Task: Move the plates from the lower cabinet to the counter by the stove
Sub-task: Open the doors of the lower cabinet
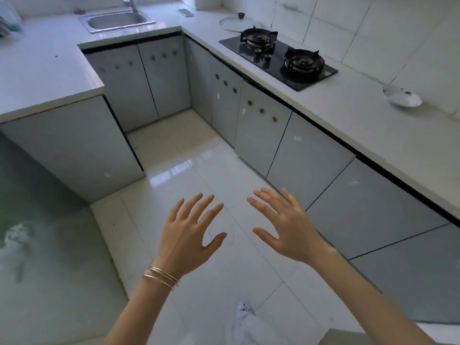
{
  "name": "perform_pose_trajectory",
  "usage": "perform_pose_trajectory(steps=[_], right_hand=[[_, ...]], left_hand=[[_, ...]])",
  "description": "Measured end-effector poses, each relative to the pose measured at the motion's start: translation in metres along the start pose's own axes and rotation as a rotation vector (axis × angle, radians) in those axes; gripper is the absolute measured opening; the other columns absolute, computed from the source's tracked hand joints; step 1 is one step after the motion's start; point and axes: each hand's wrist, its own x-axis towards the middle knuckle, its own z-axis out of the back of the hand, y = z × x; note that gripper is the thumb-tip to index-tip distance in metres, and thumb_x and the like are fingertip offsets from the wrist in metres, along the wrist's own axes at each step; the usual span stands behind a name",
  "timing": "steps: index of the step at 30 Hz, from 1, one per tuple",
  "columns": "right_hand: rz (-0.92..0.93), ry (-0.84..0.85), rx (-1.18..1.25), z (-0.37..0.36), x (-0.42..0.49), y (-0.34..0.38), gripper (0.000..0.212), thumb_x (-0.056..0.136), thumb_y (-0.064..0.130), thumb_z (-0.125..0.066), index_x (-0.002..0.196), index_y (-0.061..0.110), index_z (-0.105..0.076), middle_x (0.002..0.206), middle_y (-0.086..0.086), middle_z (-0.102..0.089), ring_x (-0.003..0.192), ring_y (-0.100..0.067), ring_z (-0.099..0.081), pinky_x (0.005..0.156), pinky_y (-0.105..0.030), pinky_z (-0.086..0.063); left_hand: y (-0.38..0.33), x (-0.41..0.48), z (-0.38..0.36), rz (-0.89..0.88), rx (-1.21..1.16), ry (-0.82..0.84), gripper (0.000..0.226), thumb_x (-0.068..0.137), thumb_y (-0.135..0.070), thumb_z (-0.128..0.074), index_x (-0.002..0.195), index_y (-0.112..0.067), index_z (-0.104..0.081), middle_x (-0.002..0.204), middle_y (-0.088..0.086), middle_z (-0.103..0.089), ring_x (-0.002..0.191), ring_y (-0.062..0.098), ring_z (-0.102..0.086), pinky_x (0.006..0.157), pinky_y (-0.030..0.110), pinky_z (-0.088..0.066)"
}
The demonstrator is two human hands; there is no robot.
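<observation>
Left hand [189, 235] and right hand [286, 227] hang side by side over the tiled floor [199, 170], palms down, fingers straight and spread, holding nothing and not touching each other. Thin bracelets [161, 276] ring the left wrist. The plates cannot be seen; every lower cabinet door [311, 158] along the right run is closed.

Above the doors, a dark strip underlines the front edge of the counter [361, 125]. The stove [278, 58] sits set into it, with a glass lid [235, 22] beyond and a white object [403, 98], unclear in kind, on the near side. The floor forms a wide lane between this run and the counter block on the left. The sink [117, 21] lies at the far corner.

Small stickers [297, 138] mark several doors, their print too small to read.
</observation>
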Motion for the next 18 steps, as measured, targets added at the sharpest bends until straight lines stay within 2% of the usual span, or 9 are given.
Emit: perform_pose_trajectory(steps=[9, 18], right_hand=[[0.169, 0.032, 0.058, -0.006, 0.086, -0.064, 0.058, 0.09, 0.051, -0.04, 0.141, 0.023, -0.035, 0.144, -0.003, -0.043, 0.135, -0.02, -0.037, 0.108, -0.054, -0.03], [0.248, 0.067, 0.047, -0.039, 0.216, -0.108, 0.058, 0.091, 0.051, -0.041, 0.141, 0.023, -0.034, 0.145, -0.002, -0.043, 0.135, -0.019, -0.036, 0.109, -0.053, -0.03]], left_hand=[[0.015, 0.065, -0.02, 0.16, 0.034, -0.025, 0.057, 0.089, -0.058, -0.039, 0.13, -0.022, -0.056, 0.138, 0.004, -0.052, 0.128, 0.028, -0.046, 0.103, 0.053, -0.036], [0.099, 0.151, -0.036, 0.177, 0.054, -0.059, 0.054, 0.089, -0.055, -0.042, 0.128, -0.022, -0.057, 0.135, 0.004, -0.054, 0.127, 0.026, -0.047, 0.104, 0.051, -0.037]])
